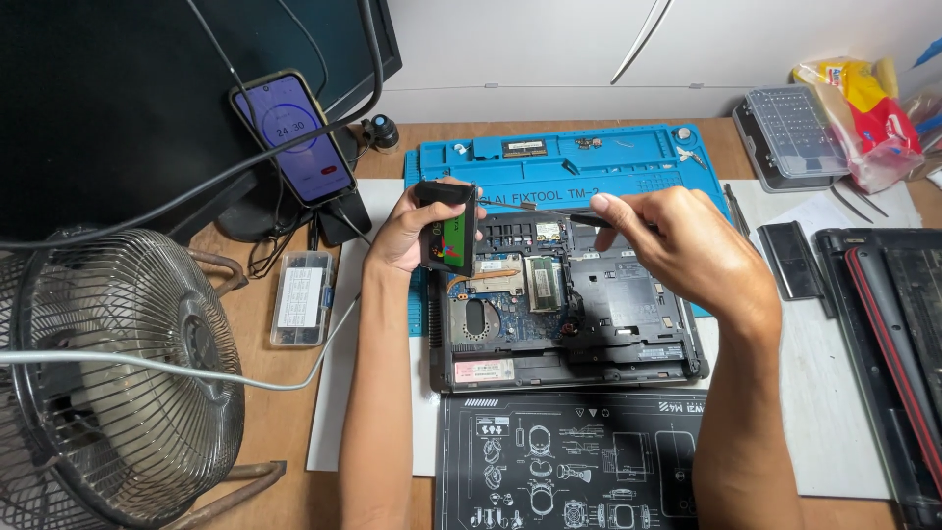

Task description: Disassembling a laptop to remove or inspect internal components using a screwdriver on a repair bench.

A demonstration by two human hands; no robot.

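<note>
Opened laptop [564, 314] lying base-up on a blue mat [559, 162], mid-scene. Left hand [404, 236] raised over the laptop's far-left corner, fingers pinching a flat black drive [446, 228] by its edges, thumb on the near side, green-labelled face tilted to the right. Right hand [677, 240] just right of it, fingers pressed together around a thin screwdriver [549, 211], tip aimed left at the drive's edge; whether tip and drive touch, not clear. Judged the step in hand: working a small screw on the drive's side. Best done with the drive gripped firm by the edges only, kept clear of the exposed board [510, 280]; tip seated square in the head before any turn; light push, slow twist; work kept low over the mat, so a loose screw drops there and not among the parts. To the left: phone [292, 137] propped on a stand, clear parts box [300, 297], wire fan [113, 378] at near left. To the far right: bit case [790, 132]. Near: black diagram mat [569, 461].
</note>
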